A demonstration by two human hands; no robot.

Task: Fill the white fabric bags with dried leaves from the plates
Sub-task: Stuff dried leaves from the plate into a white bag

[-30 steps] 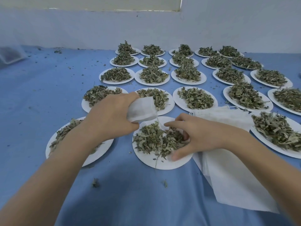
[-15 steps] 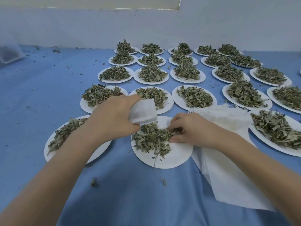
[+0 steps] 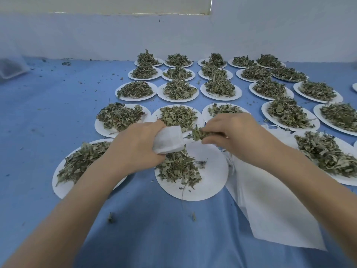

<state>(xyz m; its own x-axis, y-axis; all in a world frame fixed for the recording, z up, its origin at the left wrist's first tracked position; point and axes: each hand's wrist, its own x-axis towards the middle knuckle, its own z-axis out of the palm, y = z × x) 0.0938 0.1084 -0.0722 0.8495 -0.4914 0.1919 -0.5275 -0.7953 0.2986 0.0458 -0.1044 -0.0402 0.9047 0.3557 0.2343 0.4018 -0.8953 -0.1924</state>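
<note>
My left hand (image 3: 135, 146) grips a small white fabric bag (image 3: 169, 141) above the nearest white plate (image 3: 210, 180), its mouth turned to the right. My right hand (image 3: 235, 134) pinches a bunch of dried leaves (image 3: 199, 133) just right of the bag's mouth, a little apart from it. On the plate below, a reduced heap of dried leaves (image 3: 178, 169) lies on its left half; the right half is bare.
A stack of flat white fabric bags (image 3: 270, 206) lies under my right forearm. Several more plates heaped with leaves, such as a plate (image 3: 63, 182) at my left and another plate (image 3: 345, 178) at the right, fill the blue cloth up to the white wall. Leaf crumbs (image 3: 111, 219) are scattered.
My right hand closed on leaves on the near plate, then rose with a bunch toward the bag. The left hand kept holding the bag and lifted slightly.
</note>
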